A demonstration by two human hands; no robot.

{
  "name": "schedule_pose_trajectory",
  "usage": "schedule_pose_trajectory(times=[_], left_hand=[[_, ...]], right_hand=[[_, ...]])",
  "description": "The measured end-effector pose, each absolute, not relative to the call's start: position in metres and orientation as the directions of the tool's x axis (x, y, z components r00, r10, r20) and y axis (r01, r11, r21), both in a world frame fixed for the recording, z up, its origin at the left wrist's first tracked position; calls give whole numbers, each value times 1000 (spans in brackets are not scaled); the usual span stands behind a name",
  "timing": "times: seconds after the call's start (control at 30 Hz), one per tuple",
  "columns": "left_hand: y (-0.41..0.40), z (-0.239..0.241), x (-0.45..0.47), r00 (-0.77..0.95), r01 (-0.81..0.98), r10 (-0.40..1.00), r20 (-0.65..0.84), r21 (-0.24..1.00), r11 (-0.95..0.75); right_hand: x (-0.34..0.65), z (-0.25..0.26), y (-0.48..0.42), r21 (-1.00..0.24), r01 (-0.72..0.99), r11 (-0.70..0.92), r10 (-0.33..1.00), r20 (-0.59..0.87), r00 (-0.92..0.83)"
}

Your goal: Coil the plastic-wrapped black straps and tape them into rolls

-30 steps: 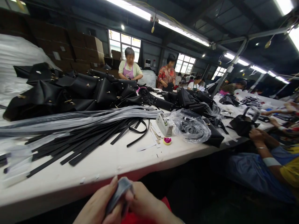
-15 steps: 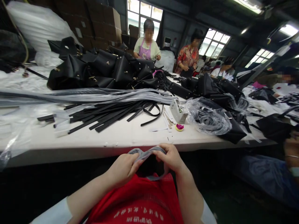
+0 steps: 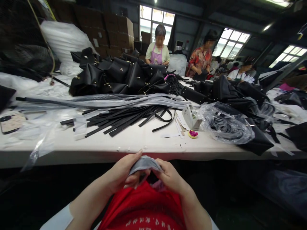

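Observation:
My left hand point(image 3: 122, 174) and my right hand point(image 3: 169, 176) meet in front of my red shirt, just below the edge of the white table point(image 3: 134, 145). Both pinch a folded grey strap in a clear sleeve point(image 3: 144, 163), which arches between my fingers. On the table ahead lies a fan of black straps point(image 3: 124, 118), with a layer of grey wrapped straps point(image 3: 107, 101) behind it.
A tape dispenser point(image 3: 192, 115), a small pink and yellow object point(image 3: 192, 134) and a plastic bag of grey straps point(image 3: 225, 126) sit to the right. Black handbags point(image 3: 115, 78) are piled at the back. A phone point(image 3: 11, 123) lies far left. Other people work across the table.
The view has swung down and left, bringing my hands and red shirt fully into sight. The grey strap stays held in both hands and is now bunched tighter between my fingers.

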State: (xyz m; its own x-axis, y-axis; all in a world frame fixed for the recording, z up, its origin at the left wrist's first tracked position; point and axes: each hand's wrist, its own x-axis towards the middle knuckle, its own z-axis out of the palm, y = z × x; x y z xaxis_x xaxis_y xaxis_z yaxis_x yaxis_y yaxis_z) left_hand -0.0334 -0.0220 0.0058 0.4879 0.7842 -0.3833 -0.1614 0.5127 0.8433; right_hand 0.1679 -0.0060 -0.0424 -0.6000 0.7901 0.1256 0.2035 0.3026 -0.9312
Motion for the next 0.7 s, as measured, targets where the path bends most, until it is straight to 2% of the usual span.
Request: schedule_pose_trajectory(times=[0.1,0.17,0.27,0.33,0.37,0.43,0.47,0.53,0.6,0.63,0.67,0.7], left_hand=[[-26,8,-42,587,-93,706,-396,834,544],[-25,10,-41,556,-195,748,-362,819,540],[-13,15,-34,368,-459,894,-257,786,414],[1,15,-31,106,-521,985,-133,837,169],[8,13,-31,-44,-440,998,-35,898,13],[18,1,-34,-226,-32,948,223,971,-236],[19,-8,-37,-204,218,916,345,928,-301],[14,-25,-40,30,575,887,461,718,-392],[1,-38,-38,295,674,858,420,545,-499],[-6,-41,-35,387,668,848,363,523,-529],[-13,-42,-31,440,646,848,294,553,-527],[-18,-40,-28,460,610,863,209,632,-479]], right_hand=[[175,-45,0,-920,239,309,828,137,-544],[171,-49,-1,-903,308,300,848,105,-519],[150,-58,-14,-909,348,228,814,-18,-581],[135,-57,-29,-940,300,163,716,-97,-692],[130,-54,-36,-959,257,118,659,-118,-743],[130,-43,-46,-988,150,20,599,-109,-794],[134,-37,-48,-995,94,-32,612,-94,-786],[151,-25,-44,-995,0,-101,714,-72,-696],[171,-19,-31,-991,-28,-128,814,-89,-574],[180,-20,-23,-992,2,-126,848,-109,-518],[187,-23,-15,-993,68,-94,879,-115,-463],[192,-28,-7,-986,165,-34,908,-99,-406]])
